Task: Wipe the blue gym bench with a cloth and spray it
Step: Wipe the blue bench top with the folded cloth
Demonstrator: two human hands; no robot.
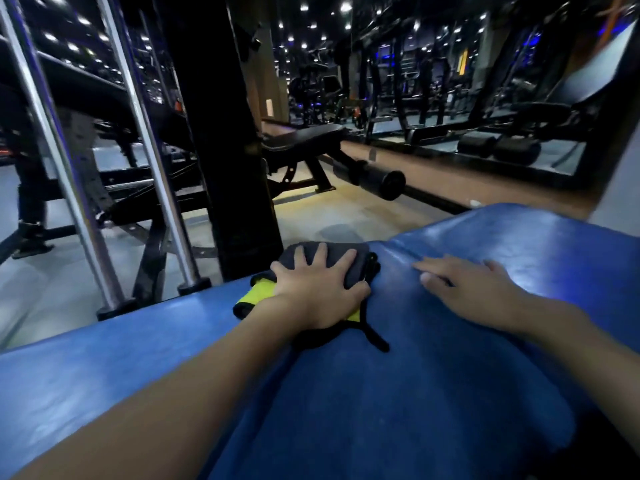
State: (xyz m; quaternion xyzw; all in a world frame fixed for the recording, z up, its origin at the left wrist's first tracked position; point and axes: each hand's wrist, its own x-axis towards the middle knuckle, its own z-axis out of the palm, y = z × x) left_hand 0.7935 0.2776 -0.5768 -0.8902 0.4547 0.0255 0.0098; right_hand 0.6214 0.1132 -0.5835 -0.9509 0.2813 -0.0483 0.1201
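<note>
— What's going on over there?

— The wiping, I'd say. The left hand (317,289) lies flat on a dark grey cloth (349,263) with a yellow side, fingers (320,254) spread wide and pressing it down, not curled round it. The cloth sits at the far edge of the blue gym bench (381,393), right by the seam between its two pads.

— And the other hand?

— The right hand (474,289) rests open on the surface just beside, fingers stretched out and holding nothing. It looks to be steadying.

— Any spray?

— I can't see a bottle anywhere from here, so I can't tell whether that part is done. A good deal of the blue surface lies near the person, so my guess is the next move is a sweep back along it, keeping the palm's weight on the cloth so it doesn't bunch.

— Anything in the way?

— On the bench, only a black strap (375,336) trailing from under the cloth; it might drag. Just beyond the edge stand a black upright (221,133) and two chrome rails (152,157), close enough to knock knuckles on. A black bench (304,140) sits farther off.
</note>
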